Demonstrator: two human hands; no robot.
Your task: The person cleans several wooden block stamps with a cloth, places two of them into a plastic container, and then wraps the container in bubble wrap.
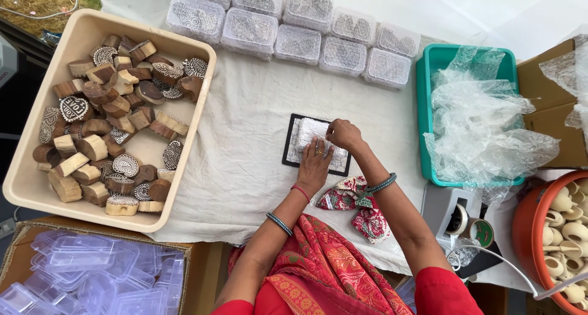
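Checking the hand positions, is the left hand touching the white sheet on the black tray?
Touching: the head view shows the left hand lying flat on the white sheet.

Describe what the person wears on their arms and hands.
Both forearms are bare below short red sleeves. The left hand has a ring on one finger, a thin red band at the wrist and a blue-green bangle further up the forearm. The right hand wears a similar blue-green bangle.
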